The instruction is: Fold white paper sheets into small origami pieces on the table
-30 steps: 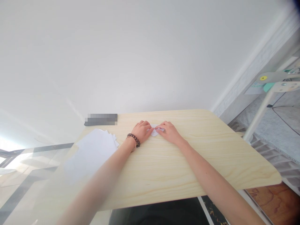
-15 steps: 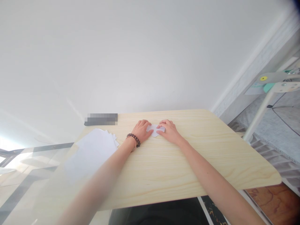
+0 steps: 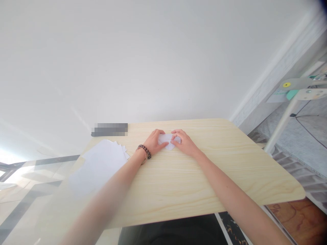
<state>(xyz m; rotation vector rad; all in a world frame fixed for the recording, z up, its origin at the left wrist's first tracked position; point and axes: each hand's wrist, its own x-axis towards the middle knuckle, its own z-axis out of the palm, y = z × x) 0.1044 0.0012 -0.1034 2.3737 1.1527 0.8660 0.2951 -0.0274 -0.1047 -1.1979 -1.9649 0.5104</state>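
Observation:
A small folded piece of white paper [image 3: 167, 139] lies on the pale wooden table [image 3: 173, 190], between my two hands. My left hand [image 3: 154, 143], with a dark bead bracelet [image 3: 145, 150] at the wrist, holds the paper's left side, thumb along its near edge. At the right side, my right hand [image 3: 184, 143] grips the paper with curled fingers and thumb. Part of the paper is hidden behind the fingers.
Loose white sheets [image 3: 102, 166] lie in an uneven stack at the table's left. A blurred-out dark object [image 3: 109, 130] sits at the back left corner. Behind the table rises a white wall [image 3: 153, 61]; a pale metal frame [image 3: 283, 122] stands to the right.
My left hand has opened a little wider, its fingers farther from the thumb, and more of the paper shows. The right fingers have curled and lifted slightly.

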